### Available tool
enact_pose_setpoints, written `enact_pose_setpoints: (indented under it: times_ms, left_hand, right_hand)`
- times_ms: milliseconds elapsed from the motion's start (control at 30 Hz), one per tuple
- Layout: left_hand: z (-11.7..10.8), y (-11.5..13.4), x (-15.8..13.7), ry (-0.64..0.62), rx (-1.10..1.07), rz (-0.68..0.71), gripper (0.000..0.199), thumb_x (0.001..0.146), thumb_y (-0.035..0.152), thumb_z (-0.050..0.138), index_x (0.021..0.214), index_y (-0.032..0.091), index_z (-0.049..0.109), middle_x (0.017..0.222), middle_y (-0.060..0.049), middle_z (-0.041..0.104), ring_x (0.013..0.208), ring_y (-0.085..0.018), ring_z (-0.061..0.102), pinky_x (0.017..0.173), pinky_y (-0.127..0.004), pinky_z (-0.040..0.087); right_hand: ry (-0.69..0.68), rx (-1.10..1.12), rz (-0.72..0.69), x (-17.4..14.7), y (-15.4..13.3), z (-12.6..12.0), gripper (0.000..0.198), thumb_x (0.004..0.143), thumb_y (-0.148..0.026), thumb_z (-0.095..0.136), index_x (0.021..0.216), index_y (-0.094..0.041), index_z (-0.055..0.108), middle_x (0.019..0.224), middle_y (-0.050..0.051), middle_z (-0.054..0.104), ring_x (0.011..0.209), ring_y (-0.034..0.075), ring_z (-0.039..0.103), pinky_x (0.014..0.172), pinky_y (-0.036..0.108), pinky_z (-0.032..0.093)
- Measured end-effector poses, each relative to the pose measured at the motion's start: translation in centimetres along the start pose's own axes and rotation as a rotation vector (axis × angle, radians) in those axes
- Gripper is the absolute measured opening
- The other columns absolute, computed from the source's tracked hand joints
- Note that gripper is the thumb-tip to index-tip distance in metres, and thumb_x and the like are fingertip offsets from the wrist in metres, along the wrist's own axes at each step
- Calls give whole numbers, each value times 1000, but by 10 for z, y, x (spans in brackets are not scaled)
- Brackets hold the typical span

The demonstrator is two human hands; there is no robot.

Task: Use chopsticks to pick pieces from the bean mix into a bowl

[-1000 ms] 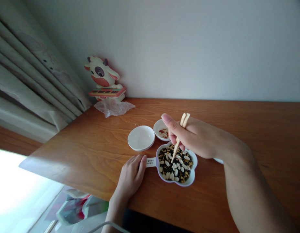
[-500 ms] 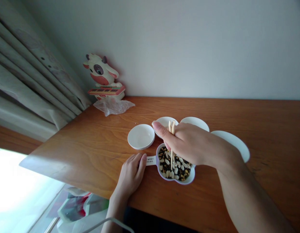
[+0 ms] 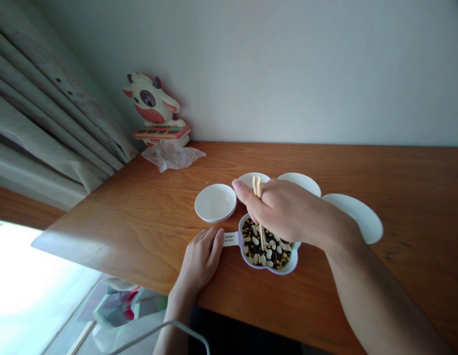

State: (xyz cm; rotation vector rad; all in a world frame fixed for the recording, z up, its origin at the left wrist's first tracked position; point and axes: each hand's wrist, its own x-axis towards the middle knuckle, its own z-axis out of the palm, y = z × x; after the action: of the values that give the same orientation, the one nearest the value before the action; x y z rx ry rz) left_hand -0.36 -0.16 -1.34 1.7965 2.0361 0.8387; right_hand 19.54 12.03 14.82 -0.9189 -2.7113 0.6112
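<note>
My left hand is closed around the white handle of a lilac-rimmed, lobed bowl resting on the table. Inside it lies a mix of dark and yellow grains with pale, flat oval seeds on top. My right hand grips a pair of wooden chopsticks, their tips down among the seeds. Beyond the handled bowl stand a white bowl at the left, a second white bowl, a third and a white dish. My right hand and forearm partly cover the last three.
A cow-shaped toy keyboard leans by the wall at the back left, with a crumpled clear plastic bag before it. Curtains hang at the left. A cable crosses near my left forearm below the wooden table.
The view has tipped slightly, so most things sit a little higher. The chopsticks lean a bit more to the left, their tips still among the seeds. My left hand keeps the handle.
</note>
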Motion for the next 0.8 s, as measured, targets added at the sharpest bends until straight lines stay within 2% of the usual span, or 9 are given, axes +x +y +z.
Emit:
enact_pose_setpoints:
  times_ms: [100,300,533,700,800]
  left_hand:
    - [0,1,0,-8,7,-3,36,107,40,36,78,23,45,75,0,57,71,-17,53,69,-29,37]
    - [-1,2,1,-2,7,7,35,107,39,36,77,23,45,73,0,57,69,-18,53,67,-29,37]
    - [-3,3,1,-4,4,5,35,107,39,36,77,23,45,74,0,58,70,-18,54,68,-29,38]
    - [-3,4,1,-1,5,4,35,106,38,36,77,23,46,74,-1,59,71,-18,55,68,-28,39]
    - [-3,4,1,5,6,10,35,106,39,35,77,23,47,75,-2,59,71,-19,56,68,-29,40]
  right_hand:
    - [30,50,58,1,-3,-3,69,105,-57,10,63,-20,51,59,2,59,55,13,50,59,31,31]
    - [79,66,70,1,-2,-10,70,105,-58,13,66,-20,55,57,0,59,53,12,50,59,31,28]
    - [-2,150,112,-2,-1,-10,76,99,-72,14,65,-20,57,60,1,62,55,12,50,58,30,30]
    - [-88,61,34,-2,0,-4,74,104,-60,12,63,-20,59,60,3,63,54,13,52,60,31,33]
    - [-101,-21,-76,-1,4,2,64,107,-48,17,75,-21,65,60,3,63,53,14,51,58,32,31]
